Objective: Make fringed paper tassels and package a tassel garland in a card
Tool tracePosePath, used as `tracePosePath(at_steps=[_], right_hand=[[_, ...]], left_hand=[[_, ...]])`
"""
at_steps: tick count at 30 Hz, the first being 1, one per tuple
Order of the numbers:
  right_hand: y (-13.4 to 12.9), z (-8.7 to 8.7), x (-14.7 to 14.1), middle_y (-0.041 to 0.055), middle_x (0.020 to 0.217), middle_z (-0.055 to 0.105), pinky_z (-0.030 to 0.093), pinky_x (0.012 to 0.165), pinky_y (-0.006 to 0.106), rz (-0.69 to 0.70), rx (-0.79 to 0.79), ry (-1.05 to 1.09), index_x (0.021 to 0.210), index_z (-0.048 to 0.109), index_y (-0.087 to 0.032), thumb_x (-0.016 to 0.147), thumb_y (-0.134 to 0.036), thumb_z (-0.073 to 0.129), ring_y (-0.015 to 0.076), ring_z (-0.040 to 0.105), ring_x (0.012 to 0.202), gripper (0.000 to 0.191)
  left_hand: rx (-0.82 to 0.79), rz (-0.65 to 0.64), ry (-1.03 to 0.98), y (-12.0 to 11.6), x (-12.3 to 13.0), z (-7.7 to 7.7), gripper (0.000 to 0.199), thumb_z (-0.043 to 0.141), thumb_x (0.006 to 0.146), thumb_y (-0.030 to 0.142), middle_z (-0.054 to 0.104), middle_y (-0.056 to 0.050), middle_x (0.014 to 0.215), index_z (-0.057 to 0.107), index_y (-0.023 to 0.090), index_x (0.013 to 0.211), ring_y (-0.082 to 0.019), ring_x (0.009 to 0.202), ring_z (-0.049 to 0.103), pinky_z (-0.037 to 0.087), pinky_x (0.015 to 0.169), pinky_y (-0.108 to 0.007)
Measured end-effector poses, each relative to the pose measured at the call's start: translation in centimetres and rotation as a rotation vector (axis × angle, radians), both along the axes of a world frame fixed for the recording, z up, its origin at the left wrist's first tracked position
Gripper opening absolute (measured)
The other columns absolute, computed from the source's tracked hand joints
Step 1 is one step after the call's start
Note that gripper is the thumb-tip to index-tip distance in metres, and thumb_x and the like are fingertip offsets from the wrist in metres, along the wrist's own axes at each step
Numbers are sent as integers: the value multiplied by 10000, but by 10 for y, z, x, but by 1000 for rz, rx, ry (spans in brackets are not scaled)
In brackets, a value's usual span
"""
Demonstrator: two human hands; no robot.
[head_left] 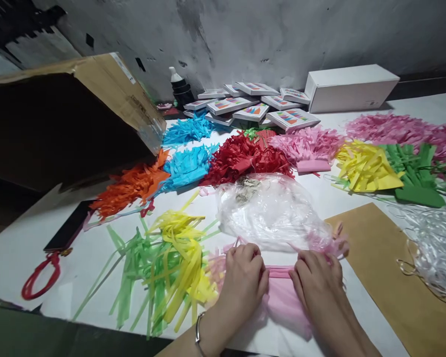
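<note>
Pink tissue paper (pixel 287 302) lies at the table's near side, its far edge folded into a darker pink band between my hands. My left hand (pixel 247 275) pinches the left end of that fold, and my right hand (pixel 315 277) grips the right end, fingers curled on both. Fringed pink strips stick out beyond each hand. Just past the fold rests a clear plastic bag (pixel 271 210). Left of my left hand are loose yellow tissue strips (pixel 186 258) and green tissue strips (pixel 137 272).
Red (pixel 249 158), blue (pixel 188 166) and orange fringe bundles (pixel 130 191) line the middle. A cardboard box (pixel 115 99) stands left, near a phone (pixel 69 225). Flat printed boxes (pixel 256 106) and a white box (pixel 351 89) sit behind. White string (pixel 438 248) lies right, on brown paper (pixel 371 258).
</note>
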State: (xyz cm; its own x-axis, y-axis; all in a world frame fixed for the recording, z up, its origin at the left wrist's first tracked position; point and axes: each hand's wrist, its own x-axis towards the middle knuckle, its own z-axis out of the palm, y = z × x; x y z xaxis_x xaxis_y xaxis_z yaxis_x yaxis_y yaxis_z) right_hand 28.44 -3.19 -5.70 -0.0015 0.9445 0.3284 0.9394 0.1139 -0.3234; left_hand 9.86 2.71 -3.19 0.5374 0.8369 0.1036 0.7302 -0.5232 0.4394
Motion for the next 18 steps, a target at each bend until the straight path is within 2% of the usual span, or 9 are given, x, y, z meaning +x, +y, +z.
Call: tracePosePath(at_steps=[2,4,6,9,11,14,18], right_hand=[[1,1,-1,80,1065,681,287,1068,585,2,-34,-14,831,607,-200,1038,-239,394,254,599,1000,300],[0,4,0,61,1057,679,254,1093,589,29,-33,22,851,619,-210,1035,-208,393,243,595,1017,292],[-3,8,1,55,1051,677,221,1124,583,82,13,72,896,641,-217,1033,-171,367,234,585,1058,310],[-5,10,-3,58,1060,683,190,1156,563,182,81,99,1036,665,-219,1017,-133,370,235,556,1125,308],[-4,7,-8,51,978,686,204,1144,537,196,120,100,1013,668,-209,1001,-104,383,227,560,1079,305],[-1,-1,-12,35,834,647,258,1082,490,197,144,104,859,644,-194,983,-70,387,201,560,938,311],[-4,-4,-5,26,811,626,259,1046,475,214,107,170,836,640,-204,992,-80,350,190,534,873,352]], left_hand=[[59,-51,-10,2,0,-2,84,635,834,95,615,-67,1022,635,179,833,-255,951,540,368,934,-520],[156,-160,-19,3,0,-5,105,658,834,89,629,-45,1016,644,193,844,-251,973,532,336,977,-521],[225,-257,11,5,1,-7,89,671,856,107,647,-36,1002,649,193,865,-252,995,530,312,1014,-513],[255,-335,51,9,2,-8,52,644,904,123,664,-38,982,644,172,887,-236,980,538,319,1025,-480],[238,-355,3,12,3,-9,82,606,924,116,665,-36,961,633,167,867,-213,932,543,357,976,-443],[174,-347,-88,13,1,-10,119,559,928,99,666,-44,985,627,177,869,-204,912,547,382,912,-420],[104,-302,-129,9,-6,-10,142,560,903,76,666,-46,964,631,189,858,-207,907,547,383,929,-437]])
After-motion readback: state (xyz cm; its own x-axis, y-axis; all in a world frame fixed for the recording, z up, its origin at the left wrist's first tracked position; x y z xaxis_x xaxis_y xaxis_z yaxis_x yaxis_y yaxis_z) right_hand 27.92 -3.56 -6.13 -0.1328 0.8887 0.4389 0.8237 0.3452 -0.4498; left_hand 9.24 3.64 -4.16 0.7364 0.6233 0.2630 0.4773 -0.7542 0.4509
